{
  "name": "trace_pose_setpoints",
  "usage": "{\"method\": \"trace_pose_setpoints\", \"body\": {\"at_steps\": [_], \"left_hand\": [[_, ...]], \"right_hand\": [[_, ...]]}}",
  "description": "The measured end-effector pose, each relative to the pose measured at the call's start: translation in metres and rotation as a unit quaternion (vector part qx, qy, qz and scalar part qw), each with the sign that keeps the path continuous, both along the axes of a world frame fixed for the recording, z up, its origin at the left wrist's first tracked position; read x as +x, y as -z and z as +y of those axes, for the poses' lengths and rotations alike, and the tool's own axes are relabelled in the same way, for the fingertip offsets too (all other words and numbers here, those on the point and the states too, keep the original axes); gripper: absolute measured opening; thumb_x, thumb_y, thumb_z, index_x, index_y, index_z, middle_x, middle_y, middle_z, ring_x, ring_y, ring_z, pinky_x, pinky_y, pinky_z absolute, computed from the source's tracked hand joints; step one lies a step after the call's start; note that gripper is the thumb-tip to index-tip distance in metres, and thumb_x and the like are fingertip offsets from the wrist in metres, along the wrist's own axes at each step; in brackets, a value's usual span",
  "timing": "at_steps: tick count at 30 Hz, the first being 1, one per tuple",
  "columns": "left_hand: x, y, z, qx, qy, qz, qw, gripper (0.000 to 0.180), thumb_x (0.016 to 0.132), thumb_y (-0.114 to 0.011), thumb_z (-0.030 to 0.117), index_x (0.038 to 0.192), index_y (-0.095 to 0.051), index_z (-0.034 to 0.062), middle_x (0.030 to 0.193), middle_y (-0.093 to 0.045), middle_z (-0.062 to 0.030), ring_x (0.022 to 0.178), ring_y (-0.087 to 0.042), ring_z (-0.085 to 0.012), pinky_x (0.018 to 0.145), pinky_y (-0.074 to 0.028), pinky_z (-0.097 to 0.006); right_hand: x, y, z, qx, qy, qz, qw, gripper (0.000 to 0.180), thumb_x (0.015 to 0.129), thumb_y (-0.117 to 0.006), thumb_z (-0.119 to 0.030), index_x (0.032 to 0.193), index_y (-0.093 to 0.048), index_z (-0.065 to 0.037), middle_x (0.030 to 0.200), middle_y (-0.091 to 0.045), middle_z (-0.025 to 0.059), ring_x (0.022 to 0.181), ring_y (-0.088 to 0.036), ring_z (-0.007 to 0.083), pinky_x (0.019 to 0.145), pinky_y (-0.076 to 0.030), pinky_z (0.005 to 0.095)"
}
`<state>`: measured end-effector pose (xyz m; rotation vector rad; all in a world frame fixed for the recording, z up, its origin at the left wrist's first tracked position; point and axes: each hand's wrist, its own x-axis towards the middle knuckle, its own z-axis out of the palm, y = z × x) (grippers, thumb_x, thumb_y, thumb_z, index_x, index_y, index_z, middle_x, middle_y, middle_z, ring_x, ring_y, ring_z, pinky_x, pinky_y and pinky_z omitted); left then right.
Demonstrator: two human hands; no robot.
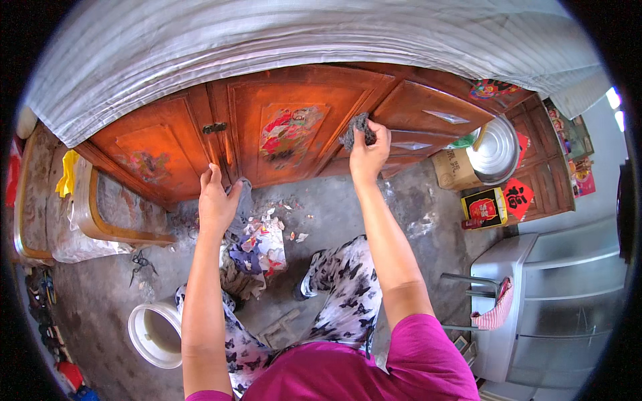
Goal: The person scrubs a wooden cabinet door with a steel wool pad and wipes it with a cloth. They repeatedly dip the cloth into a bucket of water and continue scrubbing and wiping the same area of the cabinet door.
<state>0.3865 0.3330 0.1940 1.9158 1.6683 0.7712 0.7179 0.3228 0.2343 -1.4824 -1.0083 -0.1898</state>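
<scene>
My right hand is closed around a dark grey steel wool pad, which presses against the upright frame between a door and the drawers of a reddish-brown wooden cabinet. At the cabinet's lower front, near a door edge, is my left hand. A grey cloth hangs by its thumb, and the fingers seem to grip it, though the palm side is hidden. Torn, faded colourful pictures cling to the door panels. A dark latch sits between two doors.
Scraps and rags lie heaped by my legs. A white bucket stands at lower left. On the right are a cardboard box, a metal basin and a stool with a striped cover. White striped sheeting covers the cabinet top.
</scene>
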Motion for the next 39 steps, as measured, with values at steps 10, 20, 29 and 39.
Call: {"method": "trace_pose_setpoints", "body": {"at_steps": [10,20,29,39], "left_hand": [[0.002,-0.001,-0.002,-0.004,0.006,0.002,1.000,0.077,0.093,-0.077,0.029,0.153,-0.042,-0.0057,0.147,-0.052,-0.0302,0.132,-0.057,-0.0445,0.108,-0.049,-0.044],[-0.011,-0.005,0.000,0.010,0.017,0.001,1.000,0.075,0.093,-0.076,0.027,0.151,-0.043,-0.0066,0.145,-0.053,-0.0312,0.130,-0.057,-0.0464,0.108,-0.049,-0.045],[-0.001,-0.007,0.000,0.012,0.021,-0.010,1.000,0.073,0.093,-0.077,0.026,0.151,-0.045,-0.0069,0.145,-0.053,-0.0306,0.131,-0.057,-0.0453,0.108,-0.049,-0.044],[-0.008,0.002,0.001,0.024,0.024,0.022,0.999,0.078,0.093,-0.076,0.028,0.153,-0.039,-0.0065,0.146,-0.051,-0.0310,0.130,-0.057,-0.0465,0.106,-0.050,-0.046]], "right_hand": [[0.000,-0.030,0.024,0.120,0.053,-0.089,0.987,0.021,0.086,-0.074,-0.002,0.105,-0.065,-0.002,0.110,-0.063,0.0165,0.107,-0.062,0.0359,0.097,-0.048,0.0451],[-0.002,-0.108,0.019,0.114,0.024,-0.153,0.981,0.020,0.090,-0.076,-0.008,0.107,-0.068,-0.002,0.107,-0.063,0.0139,0.102,-0.062,0.0335,0.093,-0.049,0.0440],[0.012,0.047,-0.012,-0.081,0.049,-0.012,0.995,0.023,0.092,-0.078,-0.018,0.104,-0.065,-0.004,0.108,-0.061,0.0150,0.106,-0.061,0.0332,0.095,-0.047,0.0448],[-0.016,-0.027,0.046,0.186,0.065,-0.059,0.979,0.022,0.091,-0.072,-0.005,0.109,-0.061,-0.001,0.111,-0.058,0.0141,0.110,-0.057,0.0322,0.098,-0.045,0.0452]]}}
